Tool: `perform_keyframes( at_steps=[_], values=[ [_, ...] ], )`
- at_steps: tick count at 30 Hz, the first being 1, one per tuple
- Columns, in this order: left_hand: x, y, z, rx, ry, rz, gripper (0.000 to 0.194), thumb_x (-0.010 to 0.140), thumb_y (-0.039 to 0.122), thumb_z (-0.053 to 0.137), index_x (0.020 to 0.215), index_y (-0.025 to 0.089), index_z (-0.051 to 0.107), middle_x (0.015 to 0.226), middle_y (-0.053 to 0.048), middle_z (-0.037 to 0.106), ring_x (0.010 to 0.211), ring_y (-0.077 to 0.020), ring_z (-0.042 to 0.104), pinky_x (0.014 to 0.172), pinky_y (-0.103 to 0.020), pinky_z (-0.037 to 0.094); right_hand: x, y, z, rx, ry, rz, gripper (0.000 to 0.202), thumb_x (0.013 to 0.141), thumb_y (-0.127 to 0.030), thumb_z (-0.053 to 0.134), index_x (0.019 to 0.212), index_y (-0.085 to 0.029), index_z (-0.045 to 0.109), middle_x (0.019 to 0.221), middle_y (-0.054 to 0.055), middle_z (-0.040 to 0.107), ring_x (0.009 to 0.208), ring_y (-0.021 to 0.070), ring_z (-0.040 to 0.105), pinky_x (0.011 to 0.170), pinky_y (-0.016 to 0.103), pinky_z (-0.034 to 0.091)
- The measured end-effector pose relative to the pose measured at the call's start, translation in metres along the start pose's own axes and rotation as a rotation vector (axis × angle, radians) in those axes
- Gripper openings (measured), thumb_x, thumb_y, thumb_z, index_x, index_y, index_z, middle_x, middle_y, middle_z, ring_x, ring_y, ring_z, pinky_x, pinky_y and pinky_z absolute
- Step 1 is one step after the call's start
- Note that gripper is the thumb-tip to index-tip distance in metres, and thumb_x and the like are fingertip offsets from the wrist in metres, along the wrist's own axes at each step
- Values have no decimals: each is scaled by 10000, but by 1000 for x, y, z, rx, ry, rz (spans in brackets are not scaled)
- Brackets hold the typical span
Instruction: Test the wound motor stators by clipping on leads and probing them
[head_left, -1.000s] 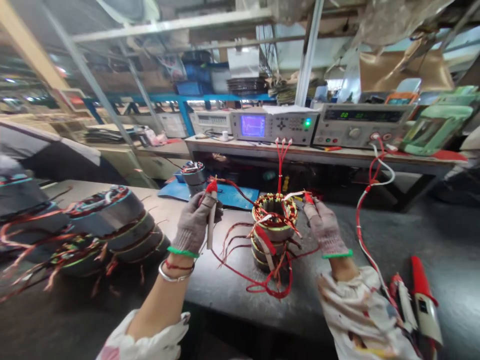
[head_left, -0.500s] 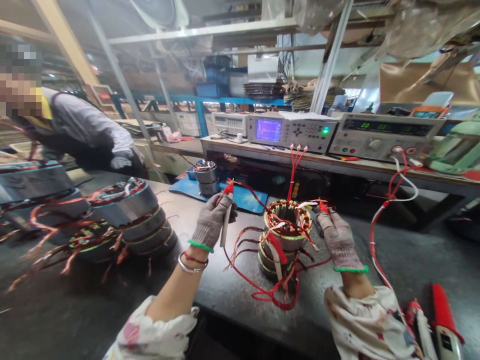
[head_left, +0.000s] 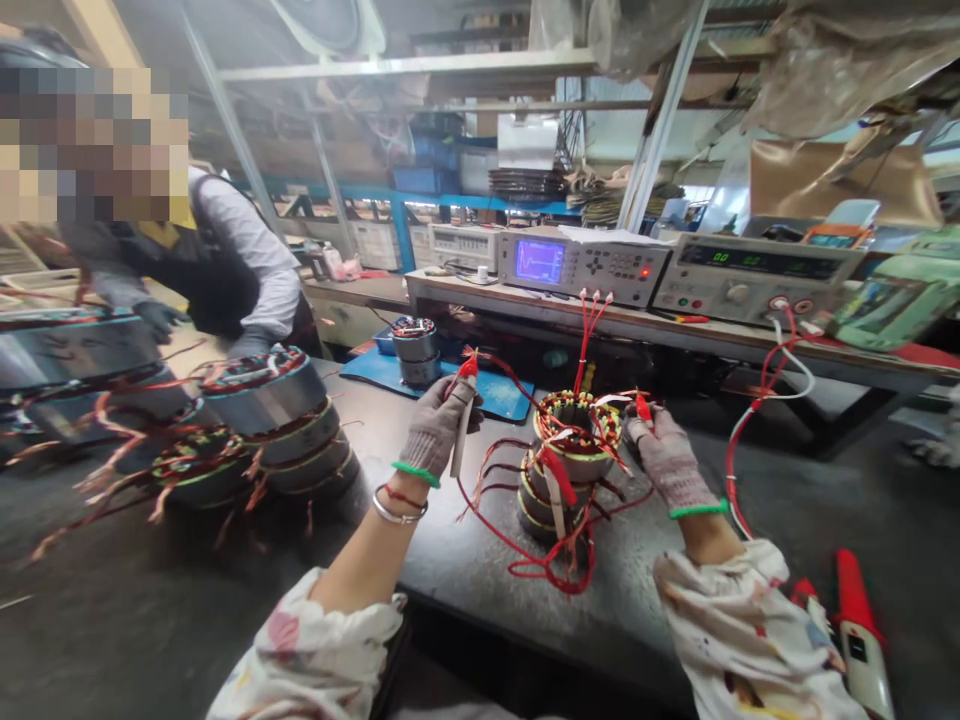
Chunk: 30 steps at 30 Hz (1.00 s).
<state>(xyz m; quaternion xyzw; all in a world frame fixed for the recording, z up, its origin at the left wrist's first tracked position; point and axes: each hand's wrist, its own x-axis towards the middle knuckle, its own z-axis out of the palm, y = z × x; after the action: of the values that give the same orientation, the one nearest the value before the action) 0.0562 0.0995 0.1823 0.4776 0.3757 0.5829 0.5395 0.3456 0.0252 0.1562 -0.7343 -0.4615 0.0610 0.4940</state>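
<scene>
My gloved left hand (head_left: 441, 425) is closed round a red-tipped test clip (head_left: 466, 385), whose tip meets the frayed end of a dark red lead. My gloved right hand (head_left: 660, 440) pinches another red clip (head_left: 643, 407) just right of a wound stator (head_left: 577, 440). That stator sits on a stack of dark rings (head_left: 534, 495), with red and brown leads hanging from it. A third red-and-white clip (head_left: 557, 480) hangs at the front of the stack. Red cable (head_left: 551, 572) loops on the dark table below.
Several stators (head_left: 262, 390) with loose leads are stacked at the left, a person (head_left: 247, 240) behind them. A blue mat (head_left: 367, 372) bears a small stator (head_left: 415, 345). Testers (head_left: 585, 262) stand on the rear shelf. A red-and-white probe (head_left: 859, 620) lies front right.
The view has shifted slightly. The person at the left leans further in, a hand now at the stator stack. The tester's light went from green to red. Both my hands keep their clips.
</scene>
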Motion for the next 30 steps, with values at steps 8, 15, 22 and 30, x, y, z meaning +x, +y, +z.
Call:
perform_keyframes(
  at_steps=[8, 15, 22, 30],
  values=[
    [-37, -3, -20, 176, -19, 108, 465, 726, 579, 780, 926, 186, 631, 730, 12, 660, 524, -89, 582, 480, -194, 476, -81, -11, -21, 87, 57, -111, 279, 830, -481, 644, 892, -210, 640, 796, 13, 654, 697, 168, 593, 702, 314, 507],
    [-91, -37, -77, 626, -14, 86, 400, 716, 479, 808, 969, 172, 771, 747, -47, 738, 665, -187, 688, 644, -287, 564, -151, -51, 9, -94, -66, -482, 415, 853, -473, 715, 1141, -174, 703, 1159, 168, 706, 1001, 299, 706, 829, 418, 589],
    [-94, -39, -75, 460, -28, 126, 327, 677, 384, 867, 926, 184, 797, 965, -98, 794, 886, -235, 742, 857, -344, 596, -128, -55, -3, 706, -686, 197, 398, 783, -562, 713, 921, -191, 676, 701, 22, 641, 505, 131, 545, 438, 252, 444],
    [-86, -49, -55, 191, 199, 9, 432, 596, 395, 920, 907, 143, 757, 674, -12, 710, 522, -110, 608, 528, -236, 530, -124, 3, -56, 650, -786, 403, 441, 636, -499, 880, 845, -171, 674, 668, -17, 581, 506, 70, 448, 424, 181, 335]
  ],
)
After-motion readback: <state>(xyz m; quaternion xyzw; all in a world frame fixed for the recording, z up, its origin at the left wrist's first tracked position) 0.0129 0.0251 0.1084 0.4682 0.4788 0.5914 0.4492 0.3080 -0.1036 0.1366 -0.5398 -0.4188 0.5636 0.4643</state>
